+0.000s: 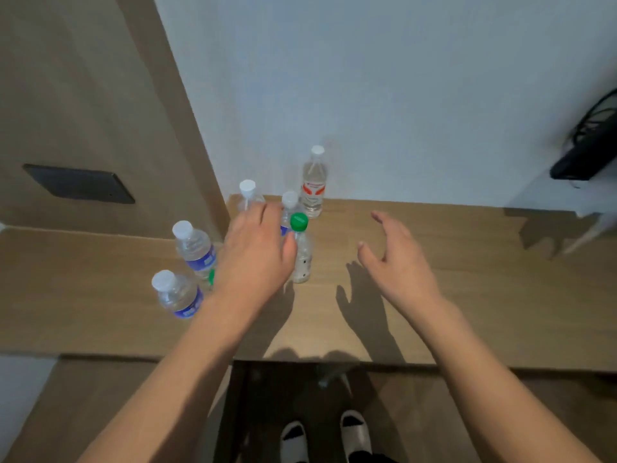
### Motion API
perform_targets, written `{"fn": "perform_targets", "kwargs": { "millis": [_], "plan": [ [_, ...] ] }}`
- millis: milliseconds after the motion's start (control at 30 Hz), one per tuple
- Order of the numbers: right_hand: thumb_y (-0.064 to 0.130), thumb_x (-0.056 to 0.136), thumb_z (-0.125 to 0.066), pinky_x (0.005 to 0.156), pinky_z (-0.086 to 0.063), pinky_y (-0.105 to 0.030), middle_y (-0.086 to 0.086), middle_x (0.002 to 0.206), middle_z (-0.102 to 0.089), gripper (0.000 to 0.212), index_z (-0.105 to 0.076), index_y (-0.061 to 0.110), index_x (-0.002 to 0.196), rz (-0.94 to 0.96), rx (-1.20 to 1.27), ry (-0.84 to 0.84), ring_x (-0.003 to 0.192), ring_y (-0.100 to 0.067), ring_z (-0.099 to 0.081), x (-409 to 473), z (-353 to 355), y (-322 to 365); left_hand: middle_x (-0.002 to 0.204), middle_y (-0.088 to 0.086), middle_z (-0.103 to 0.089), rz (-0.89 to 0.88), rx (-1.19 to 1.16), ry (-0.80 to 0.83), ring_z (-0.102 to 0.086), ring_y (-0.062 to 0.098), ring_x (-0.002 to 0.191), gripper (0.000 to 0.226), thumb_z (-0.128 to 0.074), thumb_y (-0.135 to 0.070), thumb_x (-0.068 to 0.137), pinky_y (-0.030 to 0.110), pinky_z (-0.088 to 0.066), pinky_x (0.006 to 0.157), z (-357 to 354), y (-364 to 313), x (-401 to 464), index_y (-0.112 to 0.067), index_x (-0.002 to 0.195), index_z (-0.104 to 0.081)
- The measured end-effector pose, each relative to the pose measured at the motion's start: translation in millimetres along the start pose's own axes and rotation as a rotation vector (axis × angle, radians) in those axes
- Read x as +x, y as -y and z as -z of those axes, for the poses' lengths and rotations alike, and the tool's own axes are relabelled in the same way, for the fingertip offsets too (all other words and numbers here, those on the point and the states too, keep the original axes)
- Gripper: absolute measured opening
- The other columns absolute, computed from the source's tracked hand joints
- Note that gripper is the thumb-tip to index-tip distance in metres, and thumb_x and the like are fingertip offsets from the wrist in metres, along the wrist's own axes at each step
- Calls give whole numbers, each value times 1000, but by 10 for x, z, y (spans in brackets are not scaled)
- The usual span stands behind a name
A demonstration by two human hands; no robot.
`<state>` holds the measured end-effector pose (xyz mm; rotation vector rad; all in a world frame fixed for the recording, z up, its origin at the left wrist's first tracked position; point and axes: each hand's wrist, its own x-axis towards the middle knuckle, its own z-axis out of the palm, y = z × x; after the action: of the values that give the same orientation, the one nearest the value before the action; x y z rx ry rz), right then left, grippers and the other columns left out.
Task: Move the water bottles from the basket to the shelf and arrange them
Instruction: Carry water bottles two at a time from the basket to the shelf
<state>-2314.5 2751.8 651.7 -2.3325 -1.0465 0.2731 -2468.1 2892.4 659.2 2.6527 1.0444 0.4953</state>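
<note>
Wooden shelf [434,295] already carries the bottles, so the step in hand looks like arranging rather than carrying; no basket is in view. Six stand upright in a loose cluster at the far left, by the wall: a tall red-labelled bottle [313,183] farthest back, two white-capped ones behind the left hand, a green-capped bottle [301,252] just right of it, and two blue-labelled bottles [195,248] nearer and to the left. All are clear plastic with water showing. The left hand [255,252] reaches into the cluster, its thumb against the green-capped bottle; its fingers are hidden, so I cannot tell whether they grip anything. The right hand [397,259] hovers spread and empty, well apart from the bottles. Next likely comes nudging bottles into a row without toppling neighbours.
</note>
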Motion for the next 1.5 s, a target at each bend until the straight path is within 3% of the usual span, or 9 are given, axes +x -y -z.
{"fn": "perform_targets", "kwargs": {
  "millis": [333,533,700,1000,1100,1233,1367,1500],
  "plan": [
    [33,98,-53,116,-25,-31,3,157,-33,60,-29,23,152,-362,7,-293,144,-13,-29,-1218,1234,-1264,131,16,-56,-550,-58,79,-52,32,121,43,-54,-25,94,45,-42,105,-557,-2018,-230,-5,132,-53],
    [34,95,-54,113,-34,-33,1,155,-35,59,-34,20,149,-614,-13,-455,122,-25,-54,-2530,2095,-2361,136,12,-54,-831,-99,154,-49,27,127,44,-48,-31,98,39,-37,111,-991,-3750,-941,-9,137,-51],
    [29,95,-56,114,-24,-24,-3,150,-43,56,-40,14,146,-730,-75,-604,139,-15,-37,-3661,2752,-3280,135,11,-53,-1021,-195,213,-49,27,126,44,-48,-32,96,39,-38,110,-1379,-5188,-1716,-10,135,-51],
    [32,97,-53,110,-19,-19,-1,153,-37,57,-34,17,149,-901,-75,-700,140,-15,-34,-4898,3694,-4441,138,6,-51,-1206,-290,337,-48,23,127,44,-53,-30,97,41,-42,108,-1802,-7093,-2653,-14,138,-48],
    [32,96,-57,112,-23,-22,1,153,-37,59,-35,20,149,-945,-49,-741,139,-14,-35,-5082,3973,-4924,138,4,-52,-1246,-295,360,-48,20,128,43,-53,-30,98,39,-42,109,-2053,-7648,-2792,-16,138,-49],
    [29,94,-61,102,-26,-17,1,147,-44,57,-40,20,146,-959,-69,-774,133,-15,-43,-5248,4464,-5665,137,4,-53,-1274,-334,378,-48,20,128,42,-54,-28,97,36,-41,108,-2507,-8520,-2842,-14,137,-50],
    [28,96,-56,101,-23,-17,2,145,-46,52,-42,18,144,-971,-140,-787,134,-13,-41,-5312,5126,-6463,136,5,-54,-1274,-352,399,-50,21,127,41,-53,-29,98,41,-44,107,-2954,-9587,-2829,-12,135,-52],
    [29,95,-55,100,-27,-16,3,142,-48,50,-42,20,143,-964,-142,-778,130,-11,-44,-5440,5768,-7176,137,2,-52,-1309,-379,389,-48,16,127,41,-49,-32,99,36,-42,109,-3225,-10702,-2873,-15,137,-49]
  ]
}}
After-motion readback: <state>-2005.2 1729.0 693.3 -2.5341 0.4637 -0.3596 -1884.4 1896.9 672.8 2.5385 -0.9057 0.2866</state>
